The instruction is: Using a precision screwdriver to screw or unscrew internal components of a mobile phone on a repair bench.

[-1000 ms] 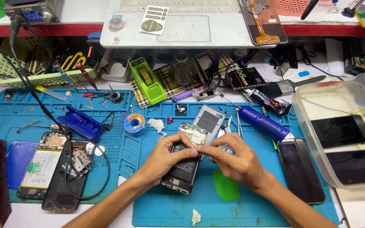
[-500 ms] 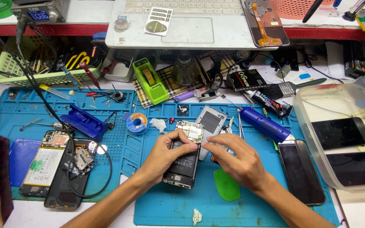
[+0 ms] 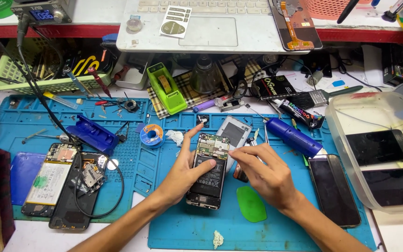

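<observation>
- A second dismantled phone (image 3: 47,182) lies on the blue mat (image 3: 131,163), far left.
- The left hand (image 3: 183,175) has shifted; its grip now clasps the opened phone (image 3: 208,170) at mat centre, forefinger raised.
- The right hand (image 3: 264,175) has moved in, fingertips pinched at the circuit board (image 3: 214,145), so board work looks underway.
- Blue tool (image 3: 294,136) rests right.

Bright, even overhead light, sharp focus
</observation>
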